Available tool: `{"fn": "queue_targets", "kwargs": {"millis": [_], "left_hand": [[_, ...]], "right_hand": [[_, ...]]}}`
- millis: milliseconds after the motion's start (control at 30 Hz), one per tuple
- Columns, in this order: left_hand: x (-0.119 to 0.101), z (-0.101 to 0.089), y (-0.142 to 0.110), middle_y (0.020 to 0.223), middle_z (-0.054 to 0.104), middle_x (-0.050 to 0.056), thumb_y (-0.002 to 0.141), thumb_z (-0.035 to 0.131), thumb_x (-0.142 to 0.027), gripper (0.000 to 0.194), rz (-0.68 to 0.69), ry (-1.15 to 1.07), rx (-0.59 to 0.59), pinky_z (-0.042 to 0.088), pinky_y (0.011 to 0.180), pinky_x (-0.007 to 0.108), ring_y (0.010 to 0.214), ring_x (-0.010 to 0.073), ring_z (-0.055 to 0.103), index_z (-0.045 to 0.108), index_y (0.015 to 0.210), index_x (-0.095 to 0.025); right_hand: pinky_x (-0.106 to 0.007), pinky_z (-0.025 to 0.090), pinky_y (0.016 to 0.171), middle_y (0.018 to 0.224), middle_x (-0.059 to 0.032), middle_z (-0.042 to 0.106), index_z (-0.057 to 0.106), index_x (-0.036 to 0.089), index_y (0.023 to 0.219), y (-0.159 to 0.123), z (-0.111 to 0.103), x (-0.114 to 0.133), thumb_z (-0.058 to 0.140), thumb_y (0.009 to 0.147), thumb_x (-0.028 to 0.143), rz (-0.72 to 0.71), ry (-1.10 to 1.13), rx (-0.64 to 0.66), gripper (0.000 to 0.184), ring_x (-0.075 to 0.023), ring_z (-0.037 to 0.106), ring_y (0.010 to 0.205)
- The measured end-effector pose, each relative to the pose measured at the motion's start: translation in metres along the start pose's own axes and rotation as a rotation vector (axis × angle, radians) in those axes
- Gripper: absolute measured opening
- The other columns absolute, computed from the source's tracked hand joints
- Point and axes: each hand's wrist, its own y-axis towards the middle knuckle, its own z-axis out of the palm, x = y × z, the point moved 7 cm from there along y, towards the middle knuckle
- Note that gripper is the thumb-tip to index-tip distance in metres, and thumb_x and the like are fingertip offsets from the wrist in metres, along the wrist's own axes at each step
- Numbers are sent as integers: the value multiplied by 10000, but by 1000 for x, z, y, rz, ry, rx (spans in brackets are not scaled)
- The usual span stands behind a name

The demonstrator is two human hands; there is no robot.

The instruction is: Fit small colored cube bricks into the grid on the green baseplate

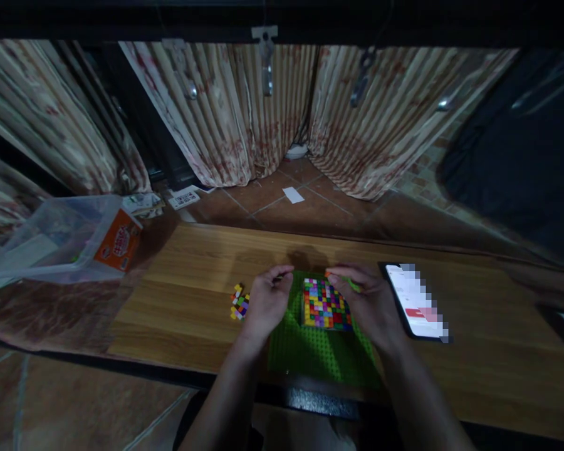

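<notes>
A green studded baseplate [329,363] lies on the wooden table near its front edge. On it sits a block of many-coloured toy bricks [323,307], its right side partly hidden by my right hand. My right hand [364,297] is closed, thumb and fingertips pinching a small orange brick [328,274] over the block's far edge. Left of the block, my left hand [269,299] hovers at the baseplate's edge, fingers loosely bent, thumb and forefinger apart with nothing visible between them. Beside that hand, a small heap of loose bricks [239,304] rests on the table.
A lit phone [416,300] lies on the wooden table [178,282] to the right. On the floor at left stands a clear plastic bin [70,228] with an orange label. Patterned curtains [244,119] hang behind, and metal clips [267,66] dangle overhead.
</notes>
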Motion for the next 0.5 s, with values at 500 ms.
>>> {"fn": "queue_targets", "kwargs": {"millis": [500], "left_hand": [[2,17,-14,1141,760,62,915,538,-215,290,98,113,169,546,934,362,991,213,706,762,1099,-214]], "right_hand": [[-369,544,811,985,-43,775,811,272,917,3,32,-2,696,832,437,56,-53,206,218,-211,702,902]]}}
